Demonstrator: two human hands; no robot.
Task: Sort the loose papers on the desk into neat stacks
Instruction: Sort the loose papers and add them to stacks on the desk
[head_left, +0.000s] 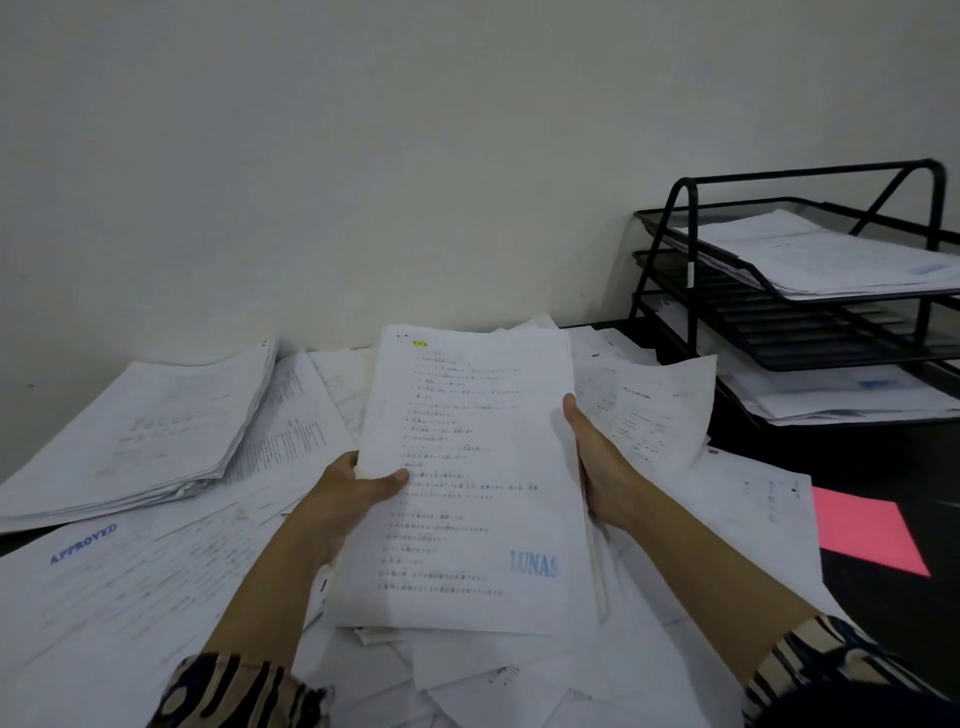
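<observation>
Gripping a sheaf of papers (467, 467) by its long edges, both hands (358, 493), top edge toward the wall (363, 156).

White papers (467, 467) with blue stamps, a pink sheet (867, 530), black tray rack (675, 249), striped sleeves (244, 691).

A plain off-white wall (363, 156) fills the upper half of the view, evenly and dimly lit, with no window showing. Below it runs a dark, nearly black worktop (878, 457), bare only at the right. At the far right, against the wall, stands a black wire-mesh letter tray rack (691, 291) with 3 tiers under an arched tubular frame.
</observation>
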